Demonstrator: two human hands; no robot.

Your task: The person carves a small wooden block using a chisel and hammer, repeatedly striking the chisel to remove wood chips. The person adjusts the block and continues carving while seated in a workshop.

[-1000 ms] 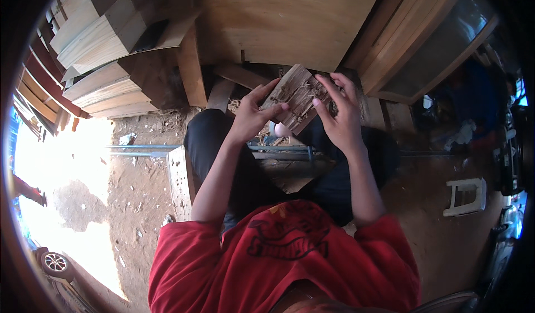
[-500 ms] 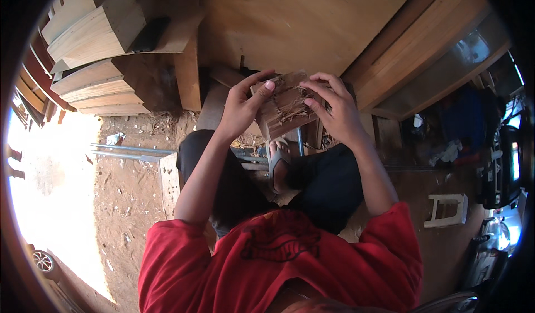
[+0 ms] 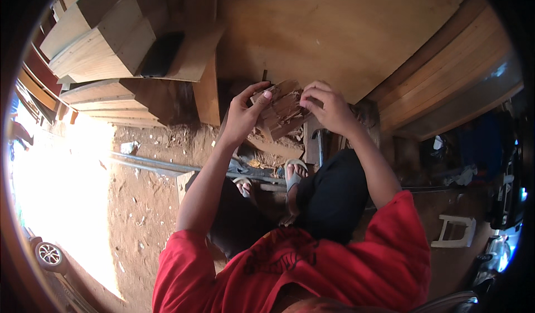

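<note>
Wood block point(image 3: 283, 111) lies between both hands, left hand point(image 3: 243, 116) gripping its edge, right hand point(image 3: 334, 110) pinching something indistinct.

hands point(image 3: 242, 116): 2 | wood block point(image 3: 280, 111): 1 | sandals point(image 3: 292, 180): 2 (one pair) | white stool point(image 3: 469, 233): 1

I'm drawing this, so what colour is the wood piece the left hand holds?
The wood piece is brown, best seen in the head view.

Overexp. daylight on floor point(image 3: 72, 201), far L; mostly dim shade elsewhere; fisheye distort. + blk corners
</note>
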